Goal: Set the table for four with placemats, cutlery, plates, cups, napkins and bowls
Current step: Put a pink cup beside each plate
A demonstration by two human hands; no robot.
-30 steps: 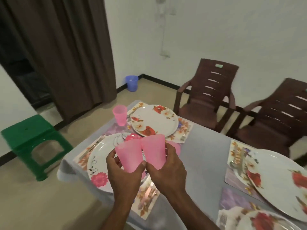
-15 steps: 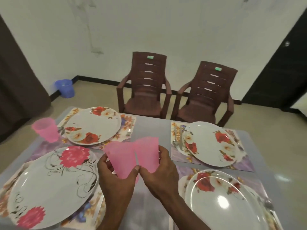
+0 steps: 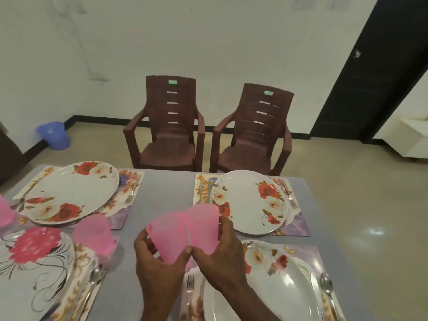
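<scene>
A: Right, hands first. Status?

B: Left hand point(image 3: 159, 258) grips one pink cup point(image 3: 168, 239), right hand point(image 3: 222, 256) grips a 2nd cup point(image 3: 203, 225). Both translucent plastic, tapered, tilted apart, sides touching near the bases. Held above the table point(image 3: 166, 193), centre-front, between the near plates.

A: Settings?

B: 4 mats w/ floral print, glossy, rectangular. Far-left plate point(image 3: 69, 193) and far-right plate point(image 3: 252, 202): white, round, red and white roses. Near-right plate point(image 3: 273, 286) same type, glare on it. Near-left plate point(image 3: 30, 269) has pink bloom w/ black scrolls. Forks point(image 3: 190, 286) and spoons point(image 3: 326, 286) on the mats beside the plates, metal.

A: Other cups?

B: 3rd pink cup point(image 3: 95, 235) stands on the table between the two left plates, blurred. 4th point(image 3: 5, 212) cut off at left edge.

A: Labels?

B: Green stickers on both chair backs, unreadable.

A: Clearance?

B: Grey tabletop, smooth; bare strip runs down the middle between mat columns. 2 brown slatted plastic chairs point(image 3: 166, 126) just past the far edge. Blue bucket point(image 3: 54, 135) by the wall, left.
</scene>
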